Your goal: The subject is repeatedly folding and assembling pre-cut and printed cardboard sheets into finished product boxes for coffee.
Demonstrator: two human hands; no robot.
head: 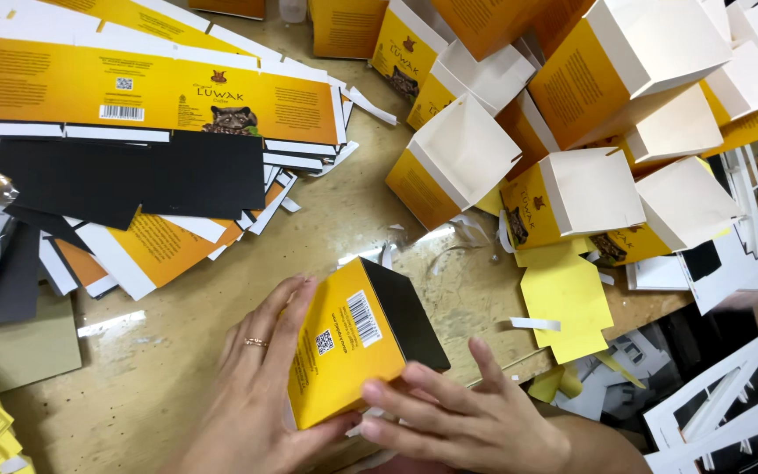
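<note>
Both hands, left (256, 386) and right (458, 421), clasp one yellow-orange cardboard box with a black end panel (353, 347), its long axis slanting up-right; about nine finished boxes (572, 123) are piled beyond.

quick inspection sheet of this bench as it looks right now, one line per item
surface: tan worktop, scuffed, paper slivers on it
job's things: yellow box with a black end panel, pressed between both hands
clutter: fanned flat yellow carton blanks, black card sheets, pile of folded open boxes, loose yellow card piece
grippers: left hand flat on the box's left side, ring on one finger; right hand at its lower right edge
cables: nothing seen
surroundings: white offcut frames below the bench edge at right
</note>
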